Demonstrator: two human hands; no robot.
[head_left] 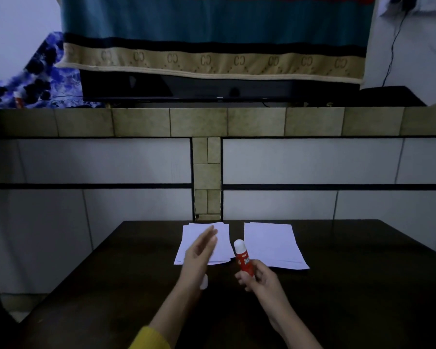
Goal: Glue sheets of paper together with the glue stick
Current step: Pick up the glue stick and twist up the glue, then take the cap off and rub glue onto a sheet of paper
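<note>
Two stacks of white paper lie side by side at the far edge of a dark table [111,285]: the left stack [222,244] and the right stack [272,245]. My right hand [261,278] holds a red glue stick [243,259] upright by its base, its white tip pointing up between the stacks. My left hand [200,248] hovers flat over the left stack, fingers stretched out and holding nothing. A small white cap [204,282] stands on the table beside my left wrist, partly hidden by it.
A tiled white wall with a tan tiled ledge [199,122] rises right behind the table. On the ledge stands a dark screen [186,89] under a teal and beige cloth [212,34]. A blue patterned fabric [35,76] lies at the far left.
</note>
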